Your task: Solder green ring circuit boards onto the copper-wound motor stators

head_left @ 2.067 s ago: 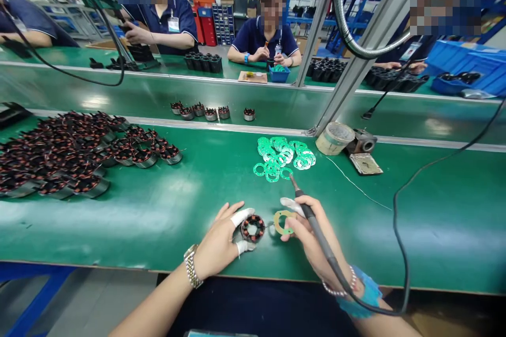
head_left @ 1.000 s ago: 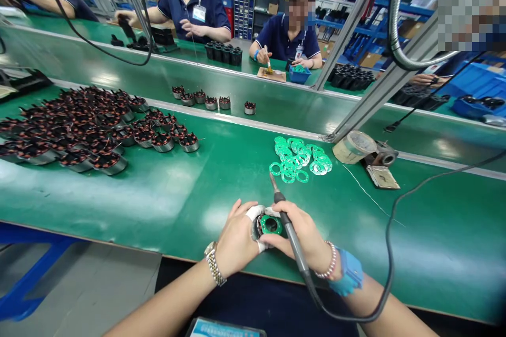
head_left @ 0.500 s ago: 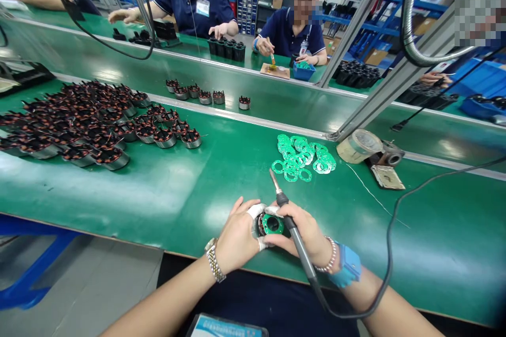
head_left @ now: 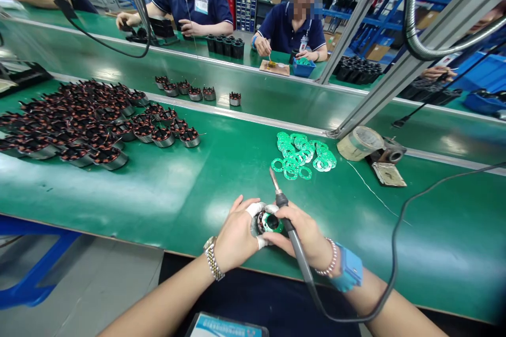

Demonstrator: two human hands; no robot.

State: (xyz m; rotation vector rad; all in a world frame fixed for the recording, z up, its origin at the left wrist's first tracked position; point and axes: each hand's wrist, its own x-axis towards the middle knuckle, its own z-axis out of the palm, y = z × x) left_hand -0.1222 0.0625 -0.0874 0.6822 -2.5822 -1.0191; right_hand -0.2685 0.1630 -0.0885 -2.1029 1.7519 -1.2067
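My left hand (head_left: 236, 233), with white covers on its fingertips, is closed around a motor stator (head_left: 260, 223) tilted so its face points to the right. A green ring-shaped circuit board (head_left: 280, 225) lies against that face. Between the palm and fingers of my right hand (head_left: 309, 233) rests a soldering iron (head_left: 299, 254), its tip pointing up and away from the stator. The thumb and a finger of that same hand press at the board's rim. Beyond the iron's tip lies a pile of loose green ring boards (head_left: 290, 162).
Many stators (head_left: 79, 126) crowd the bench's left side, and several stand in a row on the ledge (head_left: 195, 93). At the right are a solder spool (head_left: 360, 143), an iron stand (head_left: 389, 172) and the iron's cable (head_left: 395, 253). Co-workers (head_left: 292, 29) sit across a metal frame.
The stator and board have tilted slightly between my hands. My grip and the iron stay nearly where they were. Across the bench, a co-worker's hands have shifted.
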